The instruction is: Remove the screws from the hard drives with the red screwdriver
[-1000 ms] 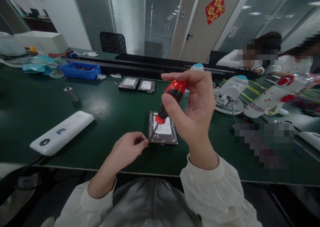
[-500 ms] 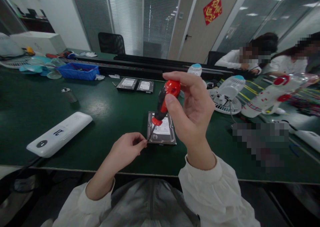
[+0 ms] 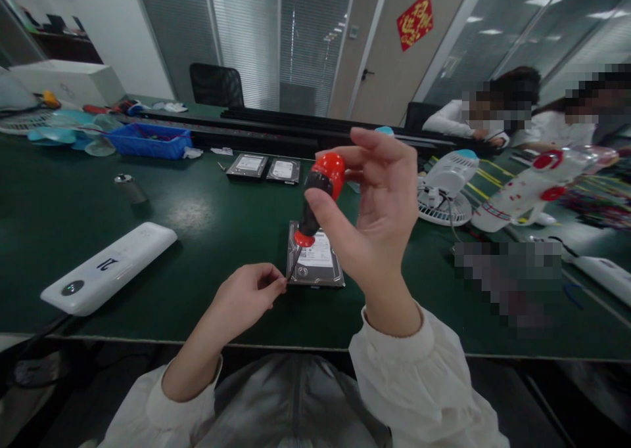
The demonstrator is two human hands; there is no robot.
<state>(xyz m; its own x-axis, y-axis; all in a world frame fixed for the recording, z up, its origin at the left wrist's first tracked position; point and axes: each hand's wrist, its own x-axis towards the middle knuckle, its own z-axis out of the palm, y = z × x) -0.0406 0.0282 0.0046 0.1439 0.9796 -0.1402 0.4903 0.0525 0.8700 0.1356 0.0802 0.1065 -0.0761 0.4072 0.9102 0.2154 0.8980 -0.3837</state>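
Note:
A red and black screwdriver [image 3: 310, 205] slants down between the thumb and fingers of my right hand [image 3: 382, 215], some of whose fingers are lifted off the handle. Its tip meets the near left corner of a hard drive [image 3: 315, 274], which lies label up on the bench in front of me. At that same corner the thumb and fingertips of my left hand [image 3: 251, 300] are pinched together beside the screwdriver tip. Whatever they pinch is too small or hidden to name. My right hand covers part of the drive's right side.
Two more hard drives [image 3: 247, 166] lie farther back on the green bench [image 3: 217, 238]. Left are a white numbered device [image 3: 111, 267], a metal cylinder [image 3: 131, 188] and a blue bin [image 3: 150, 142]. Right stand a white fan [image 3: 446, 185] and a white-red bottle [image 3: 517, 188]. Two people sit beyond.
The screwdriver handle has turned in my right hand, and my fingers have shifted on it, with the index finger raised. My left hand keeps its pinch at the drive's corner.

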